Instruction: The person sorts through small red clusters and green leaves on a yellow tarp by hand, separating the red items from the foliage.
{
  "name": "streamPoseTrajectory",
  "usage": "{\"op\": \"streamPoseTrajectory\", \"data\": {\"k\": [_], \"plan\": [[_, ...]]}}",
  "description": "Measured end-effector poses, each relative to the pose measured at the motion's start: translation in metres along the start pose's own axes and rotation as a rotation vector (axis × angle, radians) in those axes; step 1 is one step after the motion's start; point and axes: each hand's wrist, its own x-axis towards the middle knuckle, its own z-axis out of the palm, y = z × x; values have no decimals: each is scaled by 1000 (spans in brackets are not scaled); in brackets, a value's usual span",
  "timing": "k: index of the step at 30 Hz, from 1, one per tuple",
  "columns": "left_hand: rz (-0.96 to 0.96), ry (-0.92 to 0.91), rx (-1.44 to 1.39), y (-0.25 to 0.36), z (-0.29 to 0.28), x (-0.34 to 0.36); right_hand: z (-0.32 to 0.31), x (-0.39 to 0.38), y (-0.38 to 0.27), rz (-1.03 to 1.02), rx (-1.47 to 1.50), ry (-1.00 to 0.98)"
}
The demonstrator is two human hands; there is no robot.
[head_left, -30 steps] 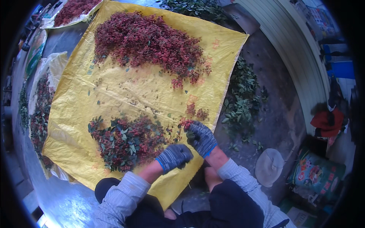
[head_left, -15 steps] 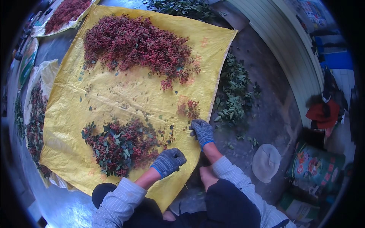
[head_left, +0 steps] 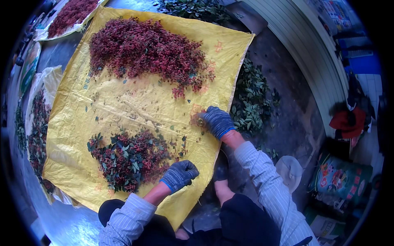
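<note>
My right hand (head_left: 218,122), in a grey knitted glove with a blue cuff, reaches over the right part of a yellow woven sheet (head_left: 74,135). Its fingers curl down onto a small clump of red berries (head_left: 195,119), which look like Sichuan pepper; the hand covers most of it. My left hand (head_left: 179,176), gloved alike, is closed above the sheet, and whatever its fingers hold cannot be made out. Beside it lies a heap of berry sprigs mixed with green leaves (head_left: 127,160). A larger heap of red berries (head_left: 145,51) spreads across the sheet's far part.
Loose green leaves (head_left: 250,98) lie on the dark floor right of the sheet, with more leaves (head_left: 195,9) beyond its far edge. A pale round object (head_left: 289,172) and a green printed bag (head_left: 340,176) stand at right. Another sheet with sprigs (head_left: 39,127) lies at left.
My right hand has moved forward and slightly left from the sheet's edge, onto the small berry clump. My left hand has barely shifted and stays closed.
</note>
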Motion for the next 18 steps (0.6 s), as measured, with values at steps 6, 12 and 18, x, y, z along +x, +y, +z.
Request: {"op": "streamPoseTrajectory", "data": {"k": [6, 12, 18], "plan": [[18, 22, 2, 5, -4, 2, 5, 8, -2, 101, -9, -19], [122, 120, -116, 20, -11, 4, 22, -22, 10, 629, 1133, 320], [155, 175, -181, 26, -16, 9, -4, -60, -15, 823, 1745, 196]]}}
